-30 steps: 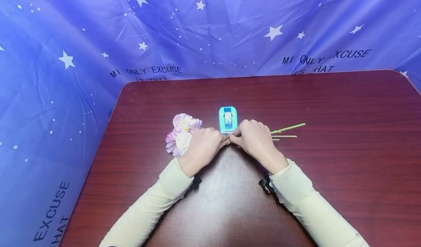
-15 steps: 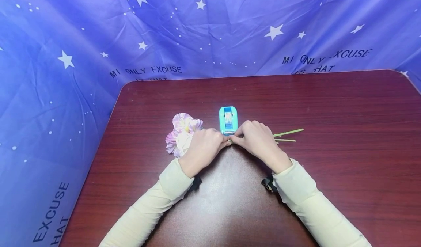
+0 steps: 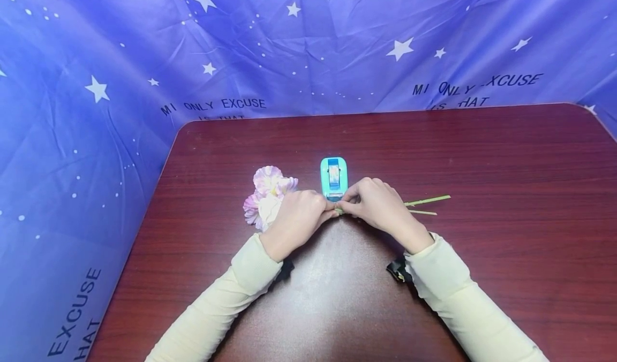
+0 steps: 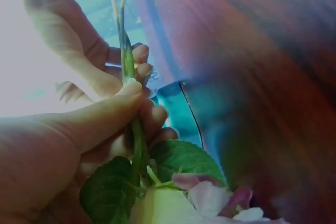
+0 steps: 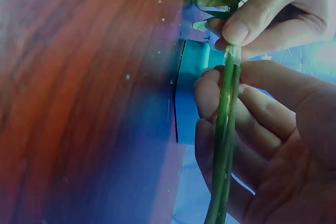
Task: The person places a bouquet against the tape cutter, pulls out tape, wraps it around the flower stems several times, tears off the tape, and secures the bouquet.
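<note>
My left hand (image 3: 299, 217) pinches a bunch of artificial flowers (image 3: 272, 185) by the stems, thumb on top, just below the leaves (image 4: 189, 161). The blossoms, pink-purple and white, lie to its left, partly hidden by the hand. Close beside it, my right hand (image 3: 378, 209) pinches the same green stems (image 5: 226, 124) between thumb and index finger, its other fingers curled behind them. A shiny clear band (image 5: 233, 55), like tape, wraps the stems between the two hands. Stem ends stick out to the right of the right hand.
A turquoise tape dispenser (image 3: 334, 177) stands just beyond the fingertips on the dark red wooden table (image 3: 506, 190). A blue star-printed cloth (image 3: 308, 46) hangs behind and along the left side.
My right hand has shifted slightly right and towards me. The protruding stem ends have swung nearer to me, and fewer of them show. The left hand keeps its place.
</note>
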A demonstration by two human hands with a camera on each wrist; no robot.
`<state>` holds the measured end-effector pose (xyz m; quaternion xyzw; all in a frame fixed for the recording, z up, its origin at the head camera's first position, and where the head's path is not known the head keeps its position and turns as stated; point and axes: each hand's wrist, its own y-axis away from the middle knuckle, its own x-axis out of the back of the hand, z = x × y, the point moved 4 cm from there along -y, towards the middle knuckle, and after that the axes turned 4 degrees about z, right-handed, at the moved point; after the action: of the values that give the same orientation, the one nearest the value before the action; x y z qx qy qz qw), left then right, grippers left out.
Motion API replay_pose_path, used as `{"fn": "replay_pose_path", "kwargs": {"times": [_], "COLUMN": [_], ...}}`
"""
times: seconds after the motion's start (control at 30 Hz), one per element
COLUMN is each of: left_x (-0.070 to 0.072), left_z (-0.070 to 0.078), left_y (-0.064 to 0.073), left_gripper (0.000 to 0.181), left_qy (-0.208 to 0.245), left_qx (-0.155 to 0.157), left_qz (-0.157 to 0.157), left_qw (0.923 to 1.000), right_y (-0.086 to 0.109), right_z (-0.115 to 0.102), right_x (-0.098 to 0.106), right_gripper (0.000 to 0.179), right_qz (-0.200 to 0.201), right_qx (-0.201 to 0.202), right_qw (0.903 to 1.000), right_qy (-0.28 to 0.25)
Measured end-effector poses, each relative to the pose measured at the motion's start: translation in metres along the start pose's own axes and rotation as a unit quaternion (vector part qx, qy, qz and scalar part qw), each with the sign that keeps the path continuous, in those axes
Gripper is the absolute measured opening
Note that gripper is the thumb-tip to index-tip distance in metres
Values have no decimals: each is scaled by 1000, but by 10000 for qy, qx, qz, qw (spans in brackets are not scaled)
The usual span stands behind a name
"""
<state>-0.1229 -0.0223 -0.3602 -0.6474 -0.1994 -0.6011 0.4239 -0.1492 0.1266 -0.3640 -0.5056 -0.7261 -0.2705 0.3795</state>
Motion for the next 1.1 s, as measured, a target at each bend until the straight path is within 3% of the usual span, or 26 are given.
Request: {"fn": "replay_pose_path", "kwargs": {"times": [0.57,1.1], "left_x": [11,16], "left_z": [-2,-2], "left_y": [-1,-1], "left_gripper": [8,6], "left_qy": [497,313], "left_qx": [71,67], "left_qz": [-100,92], "left_qw": [9987,9994], "right_y": [-1,0], "right_z": [1,0], "right_x": [7,9], "right_gripper": [14,12], "right_qz": [-121,-25], "right_qx": [423,172], "right_qw": [9949,9935], "right_qy": [-907,-1128]}}
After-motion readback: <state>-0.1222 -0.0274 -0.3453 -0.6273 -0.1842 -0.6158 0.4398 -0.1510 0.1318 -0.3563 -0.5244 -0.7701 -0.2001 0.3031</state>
